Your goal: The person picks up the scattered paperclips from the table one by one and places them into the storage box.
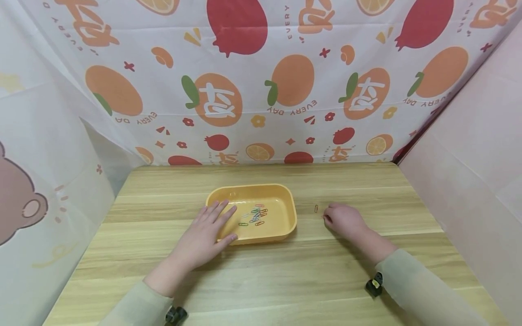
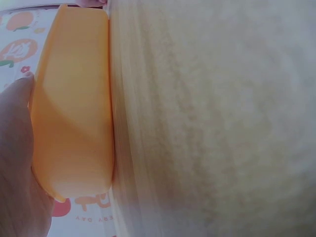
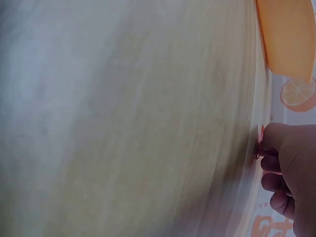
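While curled fingertips hide it, the right hand [image 1: 344,220] pinches something red.

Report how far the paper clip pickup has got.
Done: a cluster of coloured paper clips already lies in the yellow tray. In hand: the left hand rests flat on the tray's near corner, and the right hand curls at something small and red on the table. Left: one loose clip beside it.

Bare table [image 1: 285,271] lies open between the hands; only the yellow tray [image 1: 290,216] and cloth walls [image 1: 61,149] crowd it.
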`<state>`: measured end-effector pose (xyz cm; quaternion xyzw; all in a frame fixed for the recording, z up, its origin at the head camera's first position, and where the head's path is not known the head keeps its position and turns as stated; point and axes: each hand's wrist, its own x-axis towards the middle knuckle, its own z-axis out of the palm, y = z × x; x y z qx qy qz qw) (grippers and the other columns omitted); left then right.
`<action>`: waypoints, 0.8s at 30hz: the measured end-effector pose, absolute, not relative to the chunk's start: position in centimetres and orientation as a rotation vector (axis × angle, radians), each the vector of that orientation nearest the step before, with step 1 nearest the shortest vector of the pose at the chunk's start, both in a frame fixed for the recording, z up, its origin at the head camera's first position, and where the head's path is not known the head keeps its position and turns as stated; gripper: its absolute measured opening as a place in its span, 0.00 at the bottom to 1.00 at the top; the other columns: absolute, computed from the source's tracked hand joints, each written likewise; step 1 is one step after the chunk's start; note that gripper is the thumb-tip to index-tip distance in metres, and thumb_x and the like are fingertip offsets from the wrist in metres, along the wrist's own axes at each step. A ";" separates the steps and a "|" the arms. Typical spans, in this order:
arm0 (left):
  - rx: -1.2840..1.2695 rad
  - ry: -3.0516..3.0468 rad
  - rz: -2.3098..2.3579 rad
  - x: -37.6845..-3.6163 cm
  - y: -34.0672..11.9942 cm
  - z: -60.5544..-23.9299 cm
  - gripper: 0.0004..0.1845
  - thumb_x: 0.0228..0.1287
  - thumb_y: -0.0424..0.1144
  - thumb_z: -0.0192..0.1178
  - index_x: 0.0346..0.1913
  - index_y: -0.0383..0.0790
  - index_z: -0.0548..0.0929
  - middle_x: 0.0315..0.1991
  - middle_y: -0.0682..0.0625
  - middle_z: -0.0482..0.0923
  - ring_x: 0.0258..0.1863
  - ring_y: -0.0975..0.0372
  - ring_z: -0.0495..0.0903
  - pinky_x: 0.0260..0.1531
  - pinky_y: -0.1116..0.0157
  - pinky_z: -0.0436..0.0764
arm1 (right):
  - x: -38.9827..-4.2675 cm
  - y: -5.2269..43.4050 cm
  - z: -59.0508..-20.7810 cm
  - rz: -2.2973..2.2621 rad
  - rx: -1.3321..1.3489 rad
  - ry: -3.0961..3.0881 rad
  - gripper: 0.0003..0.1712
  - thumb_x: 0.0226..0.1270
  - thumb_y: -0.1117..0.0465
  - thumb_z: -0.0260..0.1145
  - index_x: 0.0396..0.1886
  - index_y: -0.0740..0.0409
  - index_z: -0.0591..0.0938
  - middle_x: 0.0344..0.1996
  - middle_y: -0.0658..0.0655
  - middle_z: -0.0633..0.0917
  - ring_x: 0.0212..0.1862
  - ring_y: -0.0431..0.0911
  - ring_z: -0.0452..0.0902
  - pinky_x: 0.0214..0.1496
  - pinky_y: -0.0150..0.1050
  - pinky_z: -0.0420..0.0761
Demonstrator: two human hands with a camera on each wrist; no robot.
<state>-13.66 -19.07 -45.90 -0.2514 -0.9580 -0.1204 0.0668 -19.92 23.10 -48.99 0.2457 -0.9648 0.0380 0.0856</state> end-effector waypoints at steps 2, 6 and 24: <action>-0.757 -2.888 -0.364 -13.7 -19.1 -45.9 0.40 0.70 0.69 0.46 0.79 0.53 0.57 0.79 0.45 0.51 0.77 0.47 0.49 0.75 0.46 0.47 | -20.0 23.1 -49.0 0.104 0.737 -2.871 0.07 0.63 0.61 0.65 0.24 0.53 0.83 0.22 0.46 0.75 0.23 0.40 0.69 0.25 0.37 0.76; -0.754 -2.894 -0.357 -13.7 -19.1 -46.0 0.41 0.70 0.69 0.45 0.79 0.54 0.56 0.79 0.45 0.50 0.77 0.48 0.48 0.75 0.46 0.47 | -20.2 23.0 -49.0 0.110 0.739 -2.883 0.07 0.63 0.61 0.64 0.25 0.52 0.83 0.23 0.46 0.75 0.23 0.40 0.69 0.26 0.38 0.76; -0.759 -2.888 -0.363 -13.7 -19.2 -46.0 0.41 0.69 0.70 0.44 0.79 0.55 0.55 0.79 0.46 0.51 0.77 0.48 0.48 0.75 0.45 0.48 | -20.6 23.0 -49.1 0.135 0.697 -2.933 0.05 0.62 0.61 0.63 0.27 0.53 0.82 0.24 0.46 0.75 0.23 0.39 0.69 0.23 0.36 0.75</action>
